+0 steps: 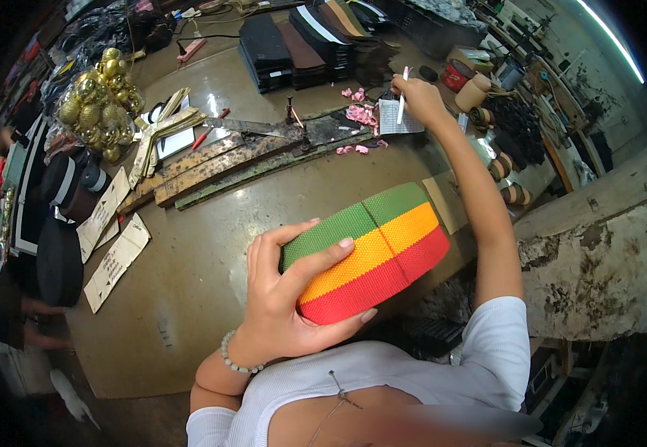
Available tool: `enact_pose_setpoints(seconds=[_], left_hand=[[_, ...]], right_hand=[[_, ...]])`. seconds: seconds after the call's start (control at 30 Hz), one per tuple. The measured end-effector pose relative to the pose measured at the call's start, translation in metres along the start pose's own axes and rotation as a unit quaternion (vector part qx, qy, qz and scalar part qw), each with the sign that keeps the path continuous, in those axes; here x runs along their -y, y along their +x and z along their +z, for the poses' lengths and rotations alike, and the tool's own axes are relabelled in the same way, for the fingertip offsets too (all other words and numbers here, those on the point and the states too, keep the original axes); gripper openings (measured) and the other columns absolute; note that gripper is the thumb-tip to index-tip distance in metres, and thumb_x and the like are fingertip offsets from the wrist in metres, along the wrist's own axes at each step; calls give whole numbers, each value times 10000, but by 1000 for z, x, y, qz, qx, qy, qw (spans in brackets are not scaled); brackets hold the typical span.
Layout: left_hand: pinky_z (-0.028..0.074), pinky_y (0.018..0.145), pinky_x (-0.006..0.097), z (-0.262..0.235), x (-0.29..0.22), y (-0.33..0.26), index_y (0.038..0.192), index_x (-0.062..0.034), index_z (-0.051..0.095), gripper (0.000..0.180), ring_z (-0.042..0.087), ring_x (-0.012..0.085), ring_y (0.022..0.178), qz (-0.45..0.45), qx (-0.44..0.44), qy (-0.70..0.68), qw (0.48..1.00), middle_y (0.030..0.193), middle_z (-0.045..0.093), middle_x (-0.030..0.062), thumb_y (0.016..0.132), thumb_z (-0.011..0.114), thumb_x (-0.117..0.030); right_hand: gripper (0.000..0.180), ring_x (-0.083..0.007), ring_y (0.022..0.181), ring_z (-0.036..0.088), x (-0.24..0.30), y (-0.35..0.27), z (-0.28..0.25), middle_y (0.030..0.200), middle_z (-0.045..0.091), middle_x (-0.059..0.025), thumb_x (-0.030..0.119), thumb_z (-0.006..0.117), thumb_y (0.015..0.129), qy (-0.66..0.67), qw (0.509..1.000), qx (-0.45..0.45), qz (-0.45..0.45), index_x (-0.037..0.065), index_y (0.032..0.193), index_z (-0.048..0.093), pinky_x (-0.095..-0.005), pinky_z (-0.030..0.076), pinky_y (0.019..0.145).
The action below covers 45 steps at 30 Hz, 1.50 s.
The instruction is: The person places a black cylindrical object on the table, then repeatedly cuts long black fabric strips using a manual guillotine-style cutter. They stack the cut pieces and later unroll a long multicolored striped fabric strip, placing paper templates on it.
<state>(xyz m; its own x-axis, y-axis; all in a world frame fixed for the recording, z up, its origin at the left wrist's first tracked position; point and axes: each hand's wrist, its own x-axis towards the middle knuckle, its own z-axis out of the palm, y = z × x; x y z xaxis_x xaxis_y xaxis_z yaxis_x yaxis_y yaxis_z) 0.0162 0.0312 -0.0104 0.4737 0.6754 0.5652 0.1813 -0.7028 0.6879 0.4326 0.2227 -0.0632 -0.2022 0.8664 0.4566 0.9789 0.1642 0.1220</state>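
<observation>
My left hand point(282, 294) grips a round woven cap point(383, 242) with green, yellow and red bands, held close to my chest above the table's near edge. A bead bracelet circles that wrist. My right hand point(419, 98) is stretched far out over the table and holds a thin white pen-like stick point(403, 83) upright. It hovers over a small white lined sheet point(398, 119) with pink scraps point(359, 113) scattered beside it.
A brown worktable point(212, 276) carries long worn wooden and metal bars point(226, 160), cardboard tags point(115, 261), a bag of gold baubles point(96, 104), stacked dark fabric pieces point(301, 45) and spools at the right. Another person sits at the left edge.
</observation>
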Motion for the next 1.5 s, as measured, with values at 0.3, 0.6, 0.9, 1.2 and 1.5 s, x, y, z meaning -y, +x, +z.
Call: enact_pose_setpoints(seconds=[0.3,0.6,0.9,1.2,1.5], left_hand=[[430,935,429,3,2,-3,1213,-114,650,689,547,338,1071,9,-5,4,1000,1173,546,204,598,890,-312],[440,962,426,6,2,-2,1209,-67,634,658,520,336,1117,18,-20,3,1000,1154,510,183,626,870,-261],[431,977,435,7,4,-5,1222,-68,622,624,501,342,1161,24,-30,40,998,1183,501,191,674,843,-266],[429,988,450,9,7,-5,1224,-58,607,610,487,340,1178,39,-31,25,998,1187,539,164,693,835,-252],[427,981,446,6,4,-4,1227,-78,610,609,502,337,1150,33,-29,33,999,1165,523,179,695,837,-269]], right_hand=[[224,-378,933,681,2,17,-19,952,698,-201,228,572,921,-23,988,147,25,121,1071,698,-488,538,761],[247,-428,976,653,-16,-225,-72,1061,672,-240,270,644,908,-91,825,79,551,51,996,718,-520,538,802],[383,-394,1022,657,-8,-266,-27,1058,693,-206,409,499,993,-56,788,118,601,71,1095,648,-522,527,810],[367,-398,994,616,58,-268,-66,1084,643,-238,253,689,918,63,870,-318,372,-16,1147,594,-467,478,851],[292,-481,919,603,2,-299,-9,964,635,-269,239,632,940,55,789,-307,529,-8,1062,535,-511,454,746]])
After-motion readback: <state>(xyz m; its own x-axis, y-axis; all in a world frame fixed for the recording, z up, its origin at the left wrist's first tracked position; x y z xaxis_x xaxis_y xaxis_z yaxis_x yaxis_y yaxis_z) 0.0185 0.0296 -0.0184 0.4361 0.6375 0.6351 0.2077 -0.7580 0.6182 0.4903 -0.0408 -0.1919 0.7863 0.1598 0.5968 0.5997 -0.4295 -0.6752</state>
